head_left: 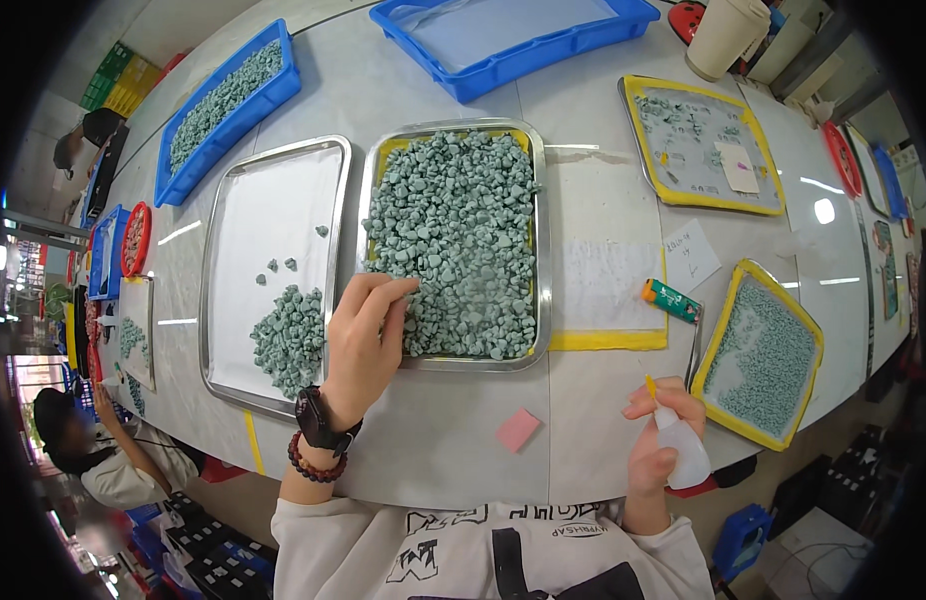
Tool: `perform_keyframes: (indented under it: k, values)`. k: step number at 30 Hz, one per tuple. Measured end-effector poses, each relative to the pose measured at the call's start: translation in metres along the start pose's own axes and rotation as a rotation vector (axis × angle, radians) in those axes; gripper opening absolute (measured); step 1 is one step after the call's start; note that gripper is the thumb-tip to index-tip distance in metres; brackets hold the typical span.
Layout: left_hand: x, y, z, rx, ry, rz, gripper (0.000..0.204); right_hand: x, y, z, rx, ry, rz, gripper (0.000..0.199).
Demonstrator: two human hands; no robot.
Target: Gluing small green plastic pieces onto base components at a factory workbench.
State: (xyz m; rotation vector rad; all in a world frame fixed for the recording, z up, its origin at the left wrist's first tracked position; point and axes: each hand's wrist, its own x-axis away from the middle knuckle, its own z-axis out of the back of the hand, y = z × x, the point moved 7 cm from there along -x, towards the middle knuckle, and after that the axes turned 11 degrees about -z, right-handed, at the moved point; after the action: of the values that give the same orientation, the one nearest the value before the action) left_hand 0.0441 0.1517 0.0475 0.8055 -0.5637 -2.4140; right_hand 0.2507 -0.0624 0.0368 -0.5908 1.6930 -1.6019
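My left hand [365,328], with a dark watch and a beaded bracelet at its wrist, reaches over the near left edge of a metal tray [545,300] full of grey-green stone chips [453,225]. Its fingertips are pinched together at the chips; whatever lies between them is too small to make out. Left of that hand is a second metal tray [209,300] lined with white, holding a heap of similar chips [289,340] and a few loose ones. At the right, my right hand [647,455] is wrapped round a small white squeeze bottle [681,450] with a yellow tip.
A blue tray of chips [228,105] and another blue tray [513,50] stand at the back. Two yellow-edged trays [718,385] [780,190] lie rightward, near a green-and-orange tube [671,300]. A pink note [518,429] lies in front. Another person [123,455] works far left.
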Motion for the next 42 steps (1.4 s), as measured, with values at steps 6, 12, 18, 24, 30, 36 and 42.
perform_keyframes:
  k: [6, 12, 18, 24, 30, 36, 42]
  values:
    - [0.029, 0.046, -0.020, 1.172, 0.065, 0.361, 0.019, 0.003, -0.009, 0.002, -0.070, -0.026, 0.066, 0.071]
    - [0.083, 0.068, -0.096, 1.769, -0.298, 0.881, 0.019, 0.001, -0.023, -0.043, -0.081, -0.351, -0.050, 0.063]
    - [0.080, 0.062, -0.097, 1.634, -0.236, 0.751, 0.022, 0.002, -0.015, -0.049, -0.024, -0.512, -0.080, 0.054]
    - [0.082, 0.063, -0.095, 1.686, -0.235, 0.833, 0.027, 0.002, -0.013, -0.054, -0.028, -0.512, -0.082, 0.054]
    - [0.088, 0.058, -0.100, 1.652, -0.250, 0.795, 0.027, 0.004, -0.009, -0.057, 0.051, -0.503, -0.054, 0.055]
    - [0.087, 0.061, -0.099, 1.599, -0.266, 0.831, 0.026, 0.004, -0.009, -0.058, 0.090, -0.501, 0.018, 0.060]
    - [0.084, 0.063, -0.096, 1.503, -0.233, 0.749, 0.025, 0.006, -0.007, -0.057, 0.076, -0.483, -0.005, 0.060]
